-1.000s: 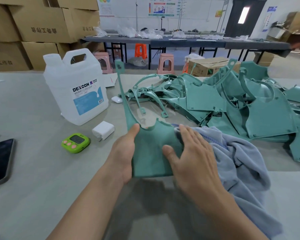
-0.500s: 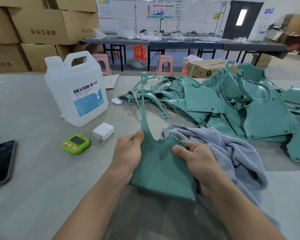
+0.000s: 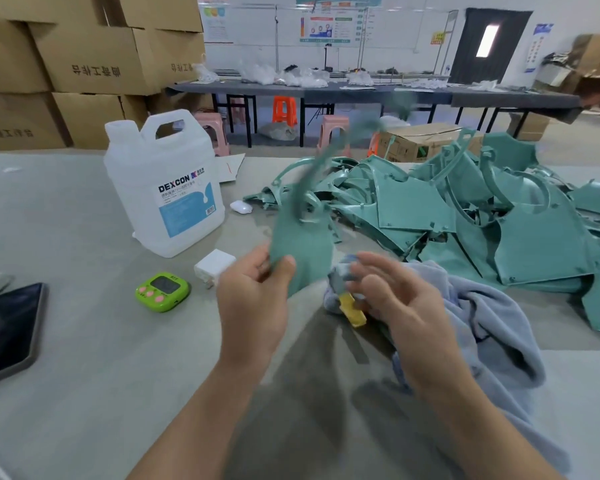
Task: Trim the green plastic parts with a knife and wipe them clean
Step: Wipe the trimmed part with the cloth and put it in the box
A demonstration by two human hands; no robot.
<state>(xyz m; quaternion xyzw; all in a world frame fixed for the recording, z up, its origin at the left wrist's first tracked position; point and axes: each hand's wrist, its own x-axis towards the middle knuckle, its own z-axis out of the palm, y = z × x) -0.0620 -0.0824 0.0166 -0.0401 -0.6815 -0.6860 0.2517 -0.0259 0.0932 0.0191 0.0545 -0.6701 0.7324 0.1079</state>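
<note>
While the left hand [image 3: 257, 299] pinches the lower corner of a green plastic part [image 3: 302, 244] between thumb and fingers, the part stands tilted above the grey table [image 3: 66, 375]. Its thin curved arm is smeared by blur toward the upper right. Just right of it the right hand [image 3: 399, 306] is released, fingers loosely spread over a bunched blue-grey towel [image 3: 492, 327], grasping nothing. Under its fingertips a yellow object [image 3: 352, 309], possibly the knife's handle, lies against the towel. Behind the towel sits a heap of green parts [image 3: 465, 220]. Left of the held part stand a white DEXCON jug [image 3: 167, 188], a white charger [image 3: 215, 268] and a lime-green timer [image 3: 162, 292]. A dark tablet [image 3: 7, 327] lies at the table's left edge.
</note>
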